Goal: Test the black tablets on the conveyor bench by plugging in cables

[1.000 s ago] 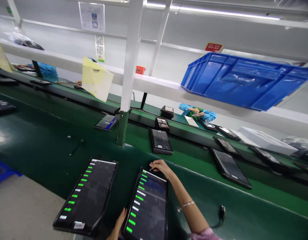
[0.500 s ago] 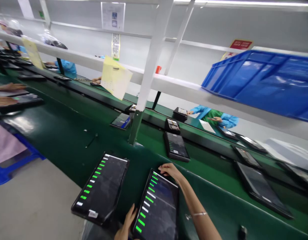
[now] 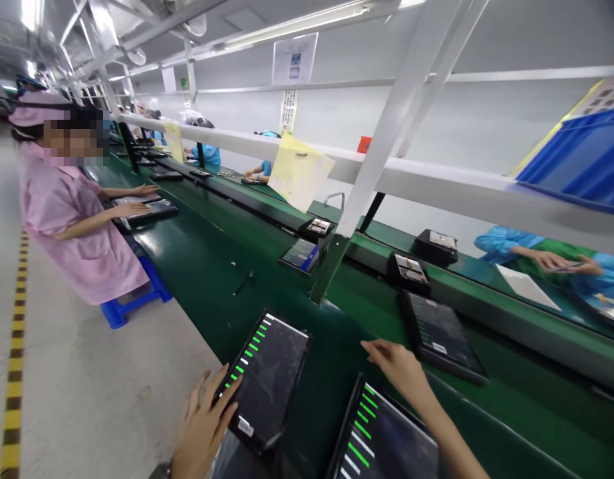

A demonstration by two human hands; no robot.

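The left tablet point(image 3: 274, 376) lies on the green tabletop point(image 3: 331, 352), the person's left hand point(image 3: 199, 426) laid over its left edge, fingers spread; the right tablet point(image 3: 394, 442) lies beside it, the right hand point(image 3: 396, 366) just past its far edge, fingertips drawn close, anything held unclear; beyond lies a short cable point(image 3: 242, 284)

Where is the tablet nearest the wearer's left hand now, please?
In the head view, the tablet lies low, left of centre, by the edge of the green bench, with the left hand at its left side and another tablet to its right.
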